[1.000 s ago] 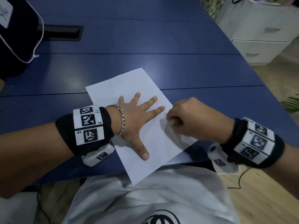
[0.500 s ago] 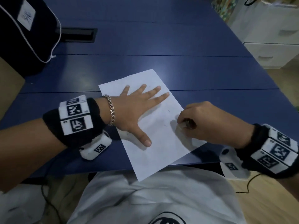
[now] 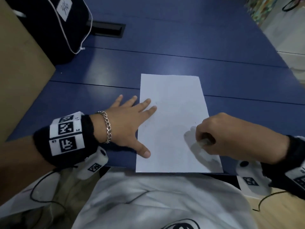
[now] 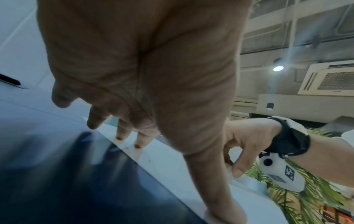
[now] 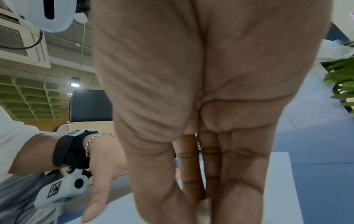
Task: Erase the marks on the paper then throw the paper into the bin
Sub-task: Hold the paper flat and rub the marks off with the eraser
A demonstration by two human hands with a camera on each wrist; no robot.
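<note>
A white sheet of paper [image 3: 173, 123] lies on the blue table [image 3: 181, 47], its near edge at the table's front edge. Faint pencil marks show on it. My left hand [image 3: 132, 119] lies flat with spread fingers; two fingertips and the thumb press the sheet's left edge, the other fingers rest on the table. In the left wrist view the left hand [image 4: 134, 106] touches the paper [image 4: 172, 163] with its fingertips. My right hand [image 3: 227, 138] pinches a small eraser [image 3: 203, 142] against the sheet's lower right part. The right wrist view shows the eraser [image 5: 204, 212] between thumb and fingers. No bin is in view.
A black bag [image 3: 54, 25] with a white cord sits at the table's far left, beside a black cable slot [image 3: 107, 29]. White drawers [image 3: 293, 47] stand to the right. A potted plant [image 5: 341, 84] is close on the right.
The view swung and the sheet now lies square to me. My left hand slid from the middle of the paper to its left edge. My right hand with the eraser stays at the lower right.
</note>
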